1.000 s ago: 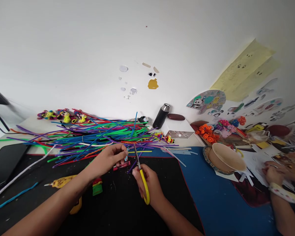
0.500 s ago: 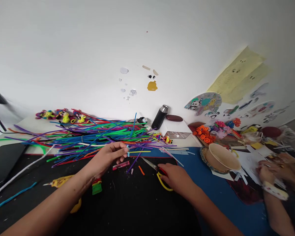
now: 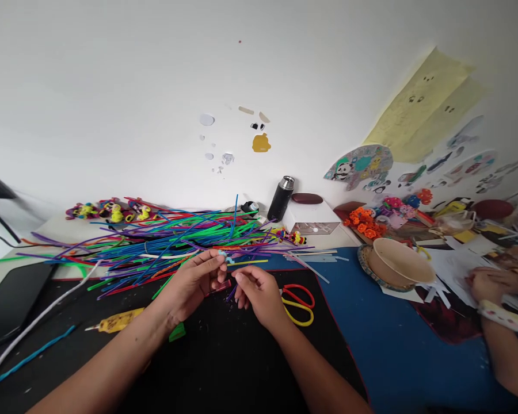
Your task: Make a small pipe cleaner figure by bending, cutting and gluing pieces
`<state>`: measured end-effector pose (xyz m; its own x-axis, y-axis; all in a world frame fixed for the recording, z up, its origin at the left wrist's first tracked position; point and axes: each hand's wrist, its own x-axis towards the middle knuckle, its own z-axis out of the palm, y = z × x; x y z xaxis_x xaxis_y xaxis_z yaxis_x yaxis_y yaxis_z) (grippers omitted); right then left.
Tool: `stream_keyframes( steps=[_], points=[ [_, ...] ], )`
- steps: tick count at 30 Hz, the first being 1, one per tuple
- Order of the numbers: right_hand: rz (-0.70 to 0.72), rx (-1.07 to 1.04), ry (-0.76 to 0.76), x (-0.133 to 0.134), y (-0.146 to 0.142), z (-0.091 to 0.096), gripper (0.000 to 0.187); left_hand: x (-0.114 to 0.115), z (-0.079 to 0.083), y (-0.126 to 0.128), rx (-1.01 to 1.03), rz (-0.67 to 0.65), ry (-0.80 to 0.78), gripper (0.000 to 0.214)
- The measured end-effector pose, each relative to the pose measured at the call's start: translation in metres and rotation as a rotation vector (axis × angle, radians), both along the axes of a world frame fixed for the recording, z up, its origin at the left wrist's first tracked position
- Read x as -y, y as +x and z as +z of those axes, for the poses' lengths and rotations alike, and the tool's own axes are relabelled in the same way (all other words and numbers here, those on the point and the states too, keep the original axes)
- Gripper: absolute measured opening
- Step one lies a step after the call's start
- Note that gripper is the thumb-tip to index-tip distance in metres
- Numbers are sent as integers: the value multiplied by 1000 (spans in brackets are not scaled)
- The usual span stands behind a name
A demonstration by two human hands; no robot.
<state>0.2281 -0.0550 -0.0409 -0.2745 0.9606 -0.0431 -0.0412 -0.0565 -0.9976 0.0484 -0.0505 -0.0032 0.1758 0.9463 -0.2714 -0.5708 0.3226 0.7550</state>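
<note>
My left hand (image 3: 194, 287) is closed, pinching a small bent piece of light blue pipe cleaner (image 3: 229, 260) between thumb and forefinger. Just right of it and slightly lower is my right hand (image 3: 261, 294), its thumb and curled fingers drawn together. Whether anything is between those fingertips I cannot make out. Scissors with one red and one yellow handle (image 3: 301, 322) lie on the black mat (image 3: 224, 368) beside my right hand, their blades hidden behind it. A yellow pipe cleaner (image 3: 254, 263) lies behind both hands. Part of a green object (image 3: 177, 332) shows under my left wrist.
A heap of coloured pipe cleaners (image 3: 172, 238) spreads behind my hands. A yellow glue bottle (image 3: 118, 322) and a blue twisted strand (image 3: 32, 356) lie at left. A black flask (image 3: 281, 198) stands by the wall. Right are a bowl (image 3: 403, 261) and another person's hands (image 3: 494, 287).
My right hand has let go of the scissors, which now lie on the mat, and has moved left to beside my left hand. My left hand still pinches the light blue piece.
</note>
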Motion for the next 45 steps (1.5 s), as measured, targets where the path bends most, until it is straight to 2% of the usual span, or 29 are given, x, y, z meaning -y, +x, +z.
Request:
stream_keyframes(
  steps=[6,13,18,22,30,45],
  points=[
    [-9,-164,-4,-10,-19,6,45,-3,-5,0,-30,-17,29,34],
    [-55,-197,14,-19,-28,4,42,-5,-11,0,-87,-9,60,37],
    [-83,-201,22,-23,-24,1,41,-7,-13,-6,-253,-74,67,42],
    [-103,-177,15,-24,-17,-2,42,-11,-7,-16,-405,-104,129,49],
    [-75,-138,-20,-17,-13,-8,38,-16,2,-23,-758,-142,240,52],
    [-89,-161,-48,-14,-12,-14,36,-14,0,-22,-890,-240,318,49]
  ],
)
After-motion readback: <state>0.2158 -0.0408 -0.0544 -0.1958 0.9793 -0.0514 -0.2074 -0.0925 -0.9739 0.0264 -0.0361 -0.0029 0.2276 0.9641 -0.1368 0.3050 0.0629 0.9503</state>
